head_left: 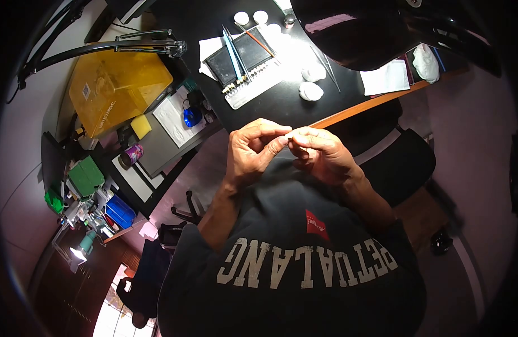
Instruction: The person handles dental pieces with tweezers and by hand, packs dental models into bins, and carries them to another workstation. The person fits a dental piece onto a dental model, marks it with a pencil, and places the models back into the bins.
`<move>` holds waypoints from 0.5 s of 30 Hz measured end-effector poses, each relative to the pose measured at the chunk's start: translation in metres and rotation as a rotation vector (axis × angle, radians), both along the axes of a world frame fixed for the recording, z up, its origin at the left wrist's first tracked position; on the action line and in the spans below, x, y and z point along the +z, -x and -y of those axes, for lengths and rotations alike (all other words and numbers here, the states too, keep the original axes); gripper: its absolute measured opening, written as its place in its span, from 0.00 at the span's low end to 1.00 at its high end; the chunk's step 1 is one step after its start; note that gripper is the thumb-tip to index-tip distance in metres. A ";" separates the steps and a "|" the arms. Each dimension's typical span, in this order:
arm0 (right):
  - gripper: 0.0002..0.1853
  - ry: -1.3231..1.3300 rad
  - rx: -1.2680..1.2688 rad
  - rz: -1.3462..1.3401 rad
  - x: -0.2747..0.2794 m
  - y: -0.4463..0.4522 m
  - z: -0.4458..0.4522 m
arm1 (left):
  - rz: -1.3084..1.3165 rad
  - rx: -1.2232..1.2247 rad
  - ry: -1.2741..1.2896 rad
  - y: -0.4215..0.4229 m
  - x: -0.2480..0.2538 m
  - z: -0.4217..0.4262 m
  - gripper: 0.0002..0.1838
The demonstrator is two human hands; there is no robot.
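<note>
My left hand (250,150) and my right hand (325,151) meet in front of my chest, close to the table edge. A tiny whitish piece (289,135) is pinched between their fingertips; the fingers cover most of it, so its kind is unclear. Both hands are closed in a pinch on this piece. Beyond them on the black table (259,109), a white palette (245,100) carries a row of small tooth-like pieces. Thin brushes (233,56) lie across a dark pad (239,59) behind it.
White crumpled wads (310,91) and a long thin tool (326,68) lie right of the palette. Folded white tissue (386,77) sits near the wooden edge (354,109). A yellow box (118,90) stands on the left desk. A black chair (402,168) is at right.
</note>
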State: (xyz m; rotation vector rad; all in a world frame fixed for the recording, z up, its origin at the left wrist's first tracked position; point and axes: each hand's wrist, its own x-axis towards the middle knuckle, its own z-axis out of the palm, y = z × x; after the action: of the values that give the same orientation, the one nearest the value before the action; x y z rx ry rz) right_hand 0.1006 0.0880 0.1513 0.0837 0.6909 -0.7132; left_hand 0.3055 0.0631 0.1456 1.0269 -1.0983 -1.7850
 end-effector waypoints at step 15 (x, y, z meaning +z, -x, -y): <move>0.10 0.202 -0.114 -0.308 -0.003 -0.012 -0.004 | -0.003 0.138 -0.096 0.003 -0.004 -0.004 0.07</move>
State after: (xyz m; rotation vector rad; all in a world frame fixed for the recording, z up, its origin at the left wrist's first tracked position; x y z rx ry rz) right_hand 0.1129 0.0920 0.1484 -0.1771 0.9083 -0.9123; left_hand 0.3023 0.0671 0.1419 1.1290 -0.9243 -1.7405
